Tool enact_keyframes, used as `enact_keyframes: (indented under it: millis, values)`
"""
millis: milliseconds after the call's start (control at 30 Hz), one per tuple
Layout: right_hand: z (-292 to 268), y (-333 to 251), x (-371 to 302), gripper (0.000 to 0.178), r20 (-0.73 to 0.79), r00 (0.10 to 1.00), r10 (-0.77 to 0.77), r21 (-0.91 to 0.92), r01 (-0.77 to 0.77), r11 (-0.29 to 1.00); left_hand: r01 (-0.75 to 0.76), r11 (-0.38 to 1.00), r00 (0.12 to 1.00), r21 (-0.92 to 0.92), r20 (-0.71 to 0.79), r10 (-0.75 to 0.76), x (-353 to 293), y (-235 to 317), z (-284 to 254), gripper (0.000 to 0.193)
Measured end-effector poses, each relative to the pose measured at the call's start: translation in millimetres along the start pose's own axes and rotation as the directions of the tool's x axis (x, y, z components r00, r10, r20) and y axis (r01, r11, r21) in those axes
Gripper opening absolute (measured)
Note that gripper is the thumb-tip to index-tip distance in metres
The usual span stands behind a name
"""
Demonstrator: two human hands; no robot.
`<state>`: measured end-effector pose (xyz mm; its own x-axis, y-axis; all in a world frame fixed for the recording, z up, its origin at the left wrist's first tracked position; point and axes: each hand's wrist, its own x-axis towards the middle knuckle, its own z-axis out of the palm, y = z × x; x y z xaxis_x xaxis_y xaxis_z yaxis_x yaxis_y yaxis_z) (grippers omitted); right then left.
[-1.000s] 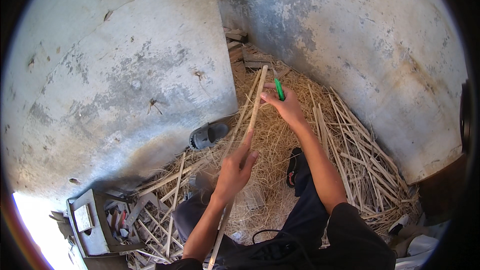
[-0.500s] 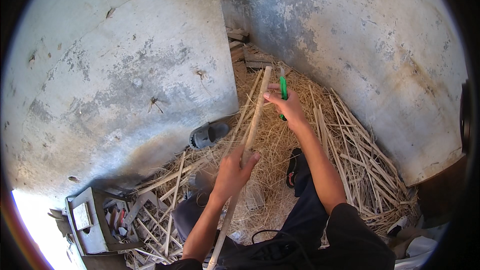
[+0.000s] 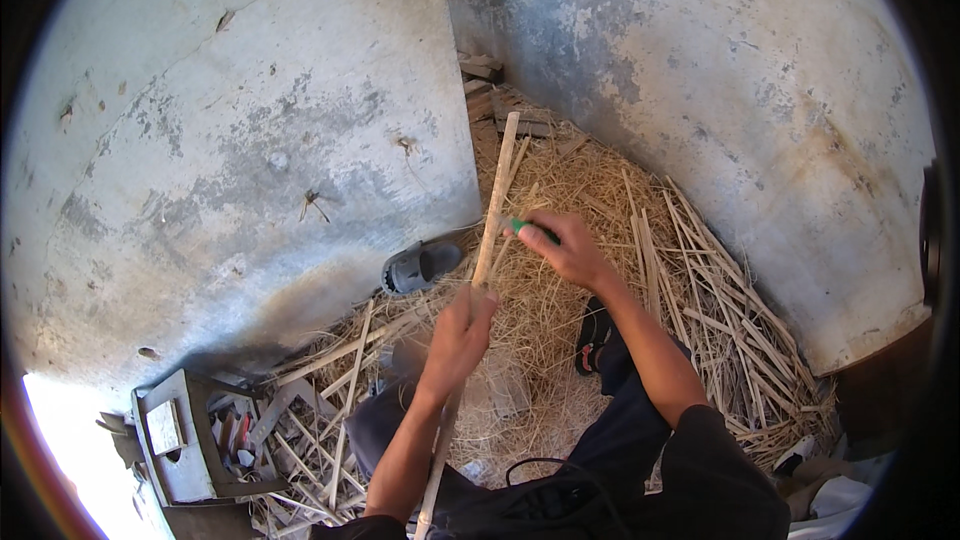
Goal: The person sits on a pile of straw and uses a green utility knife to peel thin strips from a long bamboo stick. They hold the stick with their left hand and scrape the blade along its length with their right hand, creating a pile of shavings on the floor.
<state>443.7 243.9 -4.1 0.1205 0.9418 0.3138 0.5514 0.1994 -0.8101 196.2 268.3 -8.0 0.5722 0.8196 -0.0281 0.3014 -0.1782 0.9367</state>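
A long pale wooden stick slants from my lap up and away toward the wall corner. My left hand is wrapped around it at about its middle. To the right of the stick, my right hand is closed on a green utility knife. The knife's front end points left and lies against or very near the stick's side; its blade is too small to make out. Most of the knife's handle is hidden inside my fingers.
Straw-like shavings cover the floor between two worn walls. Split sticks are heaped along the right wall. A dark grey clog lies by the left wall. At lower left stands a box-like frame with scraps in it.
My right hand has come down and away from the stick's upper end, turning the knife from upright to pointing left at the stick. The stick's top has shifted slightly left.
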Motion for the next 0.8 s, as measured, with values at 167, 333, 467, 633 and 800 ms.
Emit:
enact_keyframes:
  millis: [167,333,467,633,800]
  values:
    - [19.2,-15.3,-14.2,0.044,0.023,0.980,-0.199,-0.134,0.200,0.971,0.030,0.997,0.999,-0.073,0.023,-0.029,3.3,-1.6,-3.5,0.031]
    - [29.6,-6.2,-16.6,0.042,0.010,0.948,-0.319,-0.191,0.315,0.930,-0.049,0.998,0.998,-0.031,0.045,0.050,8.1,-11.0,-6.0,0.031]
    - [31.1,-4.9,-17.3,0.042,-0.003,0.950,-0.313,-0.190,0.307,0.932,-0.040,0.997,0.998,-0.063,0.044,0.043,6.6,-4.1,-5.9,0.031]
    - [32.8,-6.0,-15.9,0.042,-0.032,0.943,-0.331,-0.250,0.313,0.916,-0.135,0.991,0.989,0.025,-0.061,0.136,7.5,-14.6,-0.2,0.032]
    - [32.7,-5.8,-15.8,0.042,-0.040,0.951,-0.306,-0.243,0.288,0.926,-0.109,0.993,0.991,0.049,-0.073,0.112,4.9,-7.6,-0.1,0.033]
